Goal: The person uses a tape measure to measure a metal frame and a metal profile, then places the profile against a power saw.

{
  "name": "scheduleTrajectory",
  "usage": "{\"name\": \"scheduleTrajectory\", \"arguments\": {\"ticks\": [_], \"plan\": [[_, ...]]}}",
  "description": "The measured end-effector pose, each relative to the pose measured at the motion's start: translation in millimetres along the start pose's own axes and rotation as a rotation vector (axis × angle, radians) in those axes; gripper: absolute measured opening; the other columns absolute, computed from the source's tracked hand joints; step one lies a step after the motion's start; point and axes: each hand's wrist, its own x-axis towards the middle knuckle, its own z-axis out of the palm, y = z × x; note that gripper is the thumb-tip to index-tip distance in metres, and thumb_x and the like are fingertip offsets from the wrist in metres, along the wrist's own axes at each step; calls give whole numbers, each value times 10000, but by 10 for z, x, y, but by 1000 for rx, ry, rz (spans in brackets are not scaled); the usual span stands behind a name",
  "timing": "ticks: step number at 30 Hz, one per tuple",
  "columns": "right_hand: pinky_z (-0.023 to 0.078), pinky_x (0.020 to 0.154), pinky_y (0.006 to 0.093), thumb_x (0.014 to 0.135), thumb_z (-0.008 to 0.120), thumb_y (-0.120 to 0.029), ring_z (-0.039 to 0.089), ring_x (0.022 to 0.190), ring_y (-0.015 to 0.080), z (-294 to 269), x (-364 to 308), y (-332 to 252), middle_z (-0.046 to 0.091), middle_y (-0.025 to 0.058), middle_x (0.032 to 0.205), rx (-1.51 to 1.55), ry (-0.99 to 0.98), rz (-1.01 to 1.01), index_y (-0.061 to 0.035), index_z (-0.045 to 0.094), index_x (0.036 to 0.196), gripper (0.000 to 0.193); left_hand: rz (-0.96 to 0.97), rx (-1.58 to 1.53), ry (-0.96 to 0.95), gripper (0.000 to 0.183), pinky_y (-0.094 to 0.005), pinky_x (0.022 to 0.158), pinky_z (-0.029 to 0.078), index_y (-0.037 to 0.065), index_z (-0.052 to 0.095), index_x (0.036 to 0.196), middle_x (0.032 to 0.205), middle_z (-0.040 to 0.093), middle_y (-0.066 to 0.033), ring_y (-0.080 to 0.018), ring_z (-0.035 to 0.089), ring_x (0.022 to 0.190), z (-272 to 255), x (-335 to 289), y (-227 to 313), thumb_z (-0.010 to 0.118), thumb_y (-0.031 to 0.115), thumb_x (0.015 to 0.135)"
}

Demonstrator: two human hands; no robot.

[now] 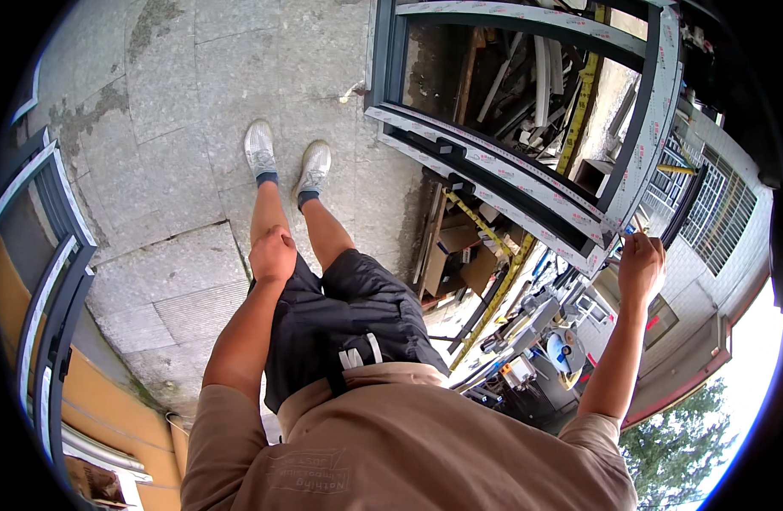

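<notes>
Film-covered window frame point(510, 170) near my right grip point(642, 264)
It's ahead to my right, probably heavy, stiff, slick; best held by its outer rails point(659, 119). My right fist curls by its corner, hold unclear; my left grip point(273, 254) is clenched.

Right fingers point(637, 243) beside window frame point(527, 177)

The head fisheye looks down — onto paving point(174, 183).
</notes>
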Motion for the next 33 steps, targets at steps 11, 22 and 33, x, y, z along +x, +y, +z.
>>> {"name": "scheduleTrajectory", "arguments": {"ticks": [11, 22, 33], "plan": [[548, 921, 477, 993, 717, -283, 692, 1050, 336, 18, -11, 44, 745, 117, 1072, 32, -17, 17, -113, 823, 1063, 213, -9, 2, -38, 97, -517, 824, 610, 158, 740, 948, 988, 786, -123, -386, 759, 940, 76, -31, -21, 662, 215, 950], [555, 933, 474, 992, 720, -279, 687, 1077, 341, 24, -24, 36, 746, 110, 1089, 34, -15, 33, -111, 815, 1046, 200, 0, 20, -17, 96, -534, 826, 602, 154, 736, 930, 977, 790, -133, -406, 754, 930, 169, -35, 47, 663, 216, 941], [557, 917, 462, 960, 748, -252, 700, 1029, 332, 109, -6, 39, 746, 101, 1034, 44, 95, -9, -101, 810, 965, 164, 48, 29, -16, 82, -531, 824, 586, 146, 719, 939, 1018, 776, -118, -400, 739, 959, 222, -55, 52, 656, 197, 948]]}}
